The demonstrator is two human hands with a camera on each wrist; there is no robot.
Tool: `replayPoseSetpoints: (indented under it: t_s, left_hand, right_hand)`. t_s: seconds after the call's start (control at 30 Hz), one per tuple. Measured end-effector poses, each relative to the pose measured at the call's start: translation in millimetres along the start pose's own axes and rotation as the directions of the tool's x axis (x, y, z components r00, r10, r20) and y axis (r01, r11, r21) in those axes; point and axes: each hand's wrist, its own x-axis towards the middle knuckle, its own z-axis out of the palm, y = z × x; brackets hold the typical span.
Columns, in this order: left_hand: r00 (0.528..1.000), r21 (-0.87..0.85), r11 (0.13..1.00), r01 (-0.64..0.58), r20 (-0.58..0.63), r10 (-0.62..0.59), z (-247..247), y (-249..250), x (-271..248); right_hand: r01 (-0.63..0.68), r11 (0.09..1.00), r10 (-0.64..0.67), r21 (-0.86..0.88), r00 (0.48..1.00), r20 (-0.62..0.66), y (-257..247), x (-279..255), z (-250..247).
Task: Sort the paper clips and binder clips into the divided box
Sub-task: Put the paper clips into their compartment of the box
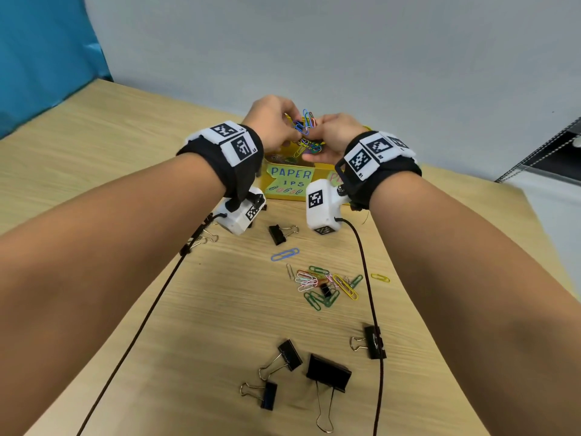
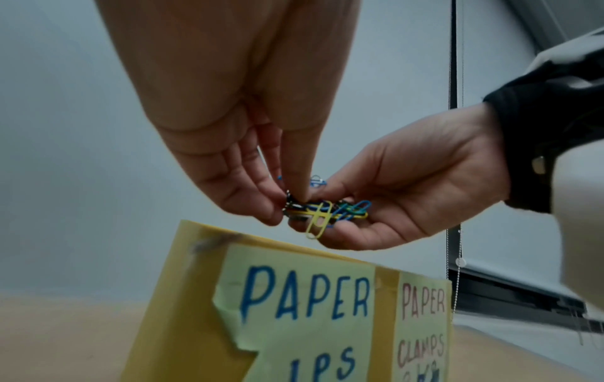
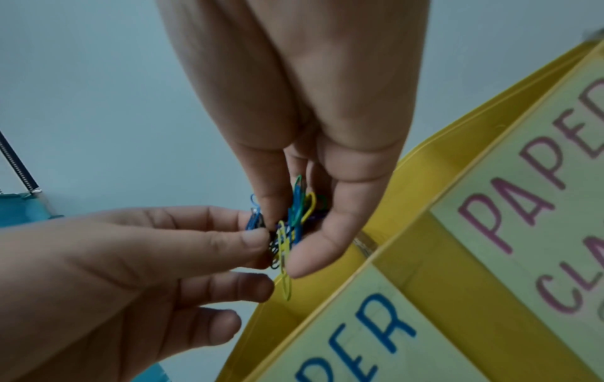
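Both hands meet right over the box. The right hand [image 2: 402, 196] is cupped palm-up with its fingers curled under a tangled bunch of paper clips [image 2: 330, 210], thin coated wire loops in blue, yellow and green. The left hand [image 2: 229, 165] comes down from above, and its grip is a fingertip pinch on the left edge of that same bunch, thumb against fingers. One yellow clip [image 3: 283, 261] dangles out the bottom of the tangle.

Right below sits the divided box [image 2: 183, 297], yellow with thin smooth walls. Pale green paper labels are stuck on its front: "PAPER ...IPS" in blue marker on the left compartment, "PAPER CLAMPS" in pinkish marker on the right. Some clips already lie in the left compartment, under the hands.

Closer in, on the light wood-grain tabletop [image 1: 110, 146], there's a loose pile of coloured paper clips [image 1: 327, 286], a lone blue one [image 1: 284, 254] and a lone yellow one [image 1: 380, 277]. Black binder clips with silver wire handles are scattered around, the biggest [image 1: 328, 371] near the front edge. Both wrists wear black straps with white coded tags.
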Motion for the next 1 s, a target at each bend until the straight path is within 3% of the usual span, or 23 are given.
replayPoseSetpoints:
  t_s: [0.23, 0.37, 0.5, 0.6, 0.7, 0.8, 0.83, 0.9, 0.97, 1.0]
  left_hand:
    - [0.996, 0.064, 0.995, -0.081, 0.051, 0.077, -15.5, -12.5, -2.7]
    - [0.994, 0.244, 0.965, -0.095, -0.023, 0.104, -17.9, -6.9, -8.7]
    - [0.970, 0.512, 0.833, -0.209, 0.001, 0.243, -19.4, 5.4, -18.1]
    - [0.950, 0.585, 0.767, -0.264, 0.021, 0.311, -27.1, 14.5, -29.3]
    - [0.950, 0.486, 0.829, -0.275, 0.008, 0.311, -35.0, 20.7, -44.6]
    - [0.984, 0.337, 0.928, -0.161, 0.122, 0.127, -36.1, 14.0, -65.7]
    - [0.970, 0.338, 0.933, -0.127, 0.237, 0.046, -34.1, 6.8, -73.1]
    - [0.867, 0.427, 0.895, -0.131, 0.488, -0.105, -22.3, -11.9, -87.3]
    - [0.764, 0.500, 0.853, -0.149, 0.606, -0.222, -7.8, -27.7, -99.0]
    - [0.742, 0.518, 0.842, -0.151, 0.622, -0.249, -1.8, -31.9, -101.5]
  right_hand:
    - [-0.063, 0.985, 0.052, 0.161, 0.996, 0.070, 7.3, -1.7, -2.9]
    - [0.002, 1.000, -0.002, -0.016, 1.000, 0.010, 7.8, 2.6, 5.6]
    - [0.112, 0.960, -0.116, -0.256, 0.993, 0.001, -2.0, -7.1, 11.5]
    - [0.175, 0.926, -0.214, -0.334, 0.973, -0.084, -3.7, -17.1, 8.1]
    - [0.213, 0.907, -0.271, -0.365, 0.956, -0.116, 4.7, -31.7, 2.6]
    - [0.229, 0.890, -0.282, -0.394, 0.956, -0.081, 21.4, -55.1, -8.5]
    - [0.227, 0.886, -0.268, -0.405, 0.962, -0.048, 27.8, -63.7, -12.4]
    - [0.162, 0.873, -0.153, -0.459, 0.987, 0.056, 44.2, -80.0, -18.2]
    - [0.067, 0.801, 0.050, -0.594, 0.983, 0.178, 60.9, -93.5, -20.8]
    - [0.033, 0.745, 0.149, -0.667, 0.965, 0.214, 67.4, -97.9, -21.1]
